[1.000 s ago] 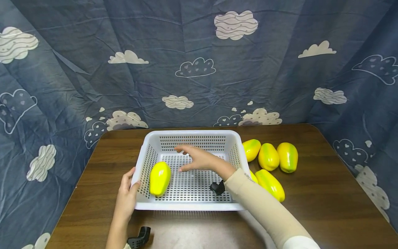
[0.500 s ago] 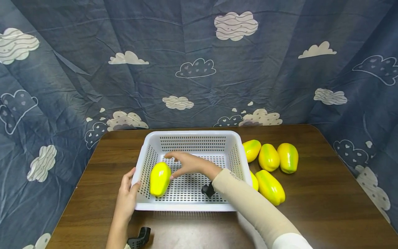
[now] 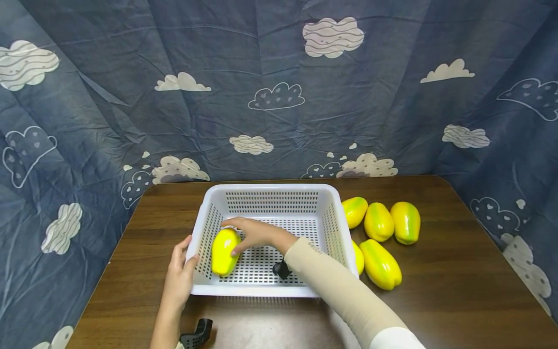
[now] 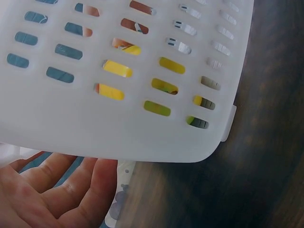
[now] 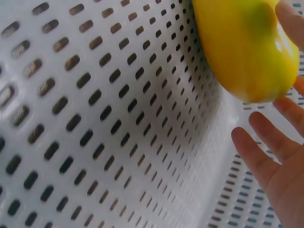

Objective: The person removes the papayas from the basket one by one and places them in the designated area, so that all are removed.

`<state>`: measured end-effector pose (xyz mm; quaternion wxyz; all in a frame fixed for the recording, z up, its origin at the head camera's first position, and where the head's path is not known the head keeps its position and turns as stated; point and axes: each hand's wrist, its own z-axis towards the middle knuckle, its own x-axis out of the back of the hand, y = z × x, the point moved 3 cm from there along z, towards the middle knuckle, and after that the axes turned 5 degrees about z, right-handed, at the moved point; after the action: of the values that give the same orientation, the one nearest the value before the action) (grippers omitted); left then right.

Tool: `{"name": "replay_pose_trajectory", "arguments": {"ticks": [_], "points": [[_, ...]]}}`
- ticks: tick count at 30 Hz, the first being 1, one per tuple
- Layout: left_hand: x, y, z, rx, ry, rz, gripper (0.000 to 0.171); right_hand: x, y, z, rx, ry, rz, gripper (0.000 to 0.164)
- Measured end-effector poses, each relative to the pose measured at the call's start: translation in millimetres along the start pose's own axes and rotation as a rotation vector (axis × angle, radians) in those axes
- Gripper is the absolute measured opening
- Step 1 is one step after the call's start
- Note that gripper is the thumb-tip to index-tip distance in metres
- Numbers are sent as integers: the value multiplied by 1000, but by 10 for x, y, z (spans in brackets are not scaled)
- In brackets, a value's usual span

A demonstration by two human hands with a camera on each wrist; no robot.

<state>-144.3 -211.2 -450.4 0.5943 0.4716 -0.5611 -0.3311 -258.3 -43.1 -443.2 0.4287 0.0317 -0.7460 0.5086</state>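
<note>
A glossy yellow papaya lies at the left end of a white perforated plastic basket. My right hand reaches in over it, thumb at its right side and fingers beyond its far end. In the right wrist view the fingers are spread and mostly straight, close around the green-tinged papaya, with the thumb against it. My left hand holds the basket's left rim, thumb toward the inside. From the left wrist, its fingers show along the rim of the basket.
Several more papayas rest on the brown wooden table, right of the basket. A blue curtain with cloud prints hangs behind the table. Black wrist-camera mounts show near both wrists.
My right hand has moved left and slightly down across the basket, from its middle to the papaya. My left hand and the basket keep their places.
</note>
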Motion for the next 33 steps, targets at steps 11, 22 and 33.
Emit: {"name": "replay_pose_trajectory", "arguments": {"ticks": [11, 22, 33], "points": [[2, -15, -6, -9, -4, -13, 46, -64, -22, 47, -19, -35, 14, 69], [4, -27, -2, -29, -6, -16, 46, -42, -51, 26, -2, -27, -36, 66], [3, -12, -6, -33, -3, -1, 46, 127, -70, -12, 68, 63, 25, 64]]}}
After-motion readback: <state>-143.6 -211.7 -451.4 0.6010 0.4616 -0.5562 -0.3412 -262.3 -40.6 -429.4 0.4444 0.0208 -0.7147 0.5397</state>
